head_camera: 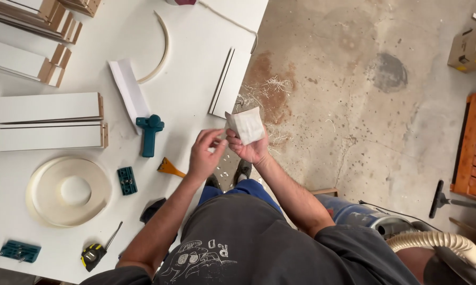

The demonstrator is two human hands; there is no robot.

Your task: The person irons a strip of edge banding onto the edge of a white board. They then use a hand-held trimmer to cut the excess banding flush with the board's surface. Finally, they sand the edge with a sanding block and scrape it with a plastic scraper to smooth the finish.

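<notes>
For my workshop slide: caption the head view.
Standing at a white workbench, the right hand holds a folded white sheet while the left hand pinches nearby.

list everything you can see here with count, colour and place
folded sandpaper sheet: 1, white-grey, in right hand
white board panels: several, table left
coiled edge-banding roll: 1, cream, table front left
teal plastic hand tool: 1, table centre
small teal jigs: 2, table front
orange-handled scraper: 1, table edge
tape measure: 1, black-yellow, table front
white table: 1, left
vacuum hose: 1, cream, lower right
left hand: pinching near the sheet
right hand: holding the sheet
</notes>
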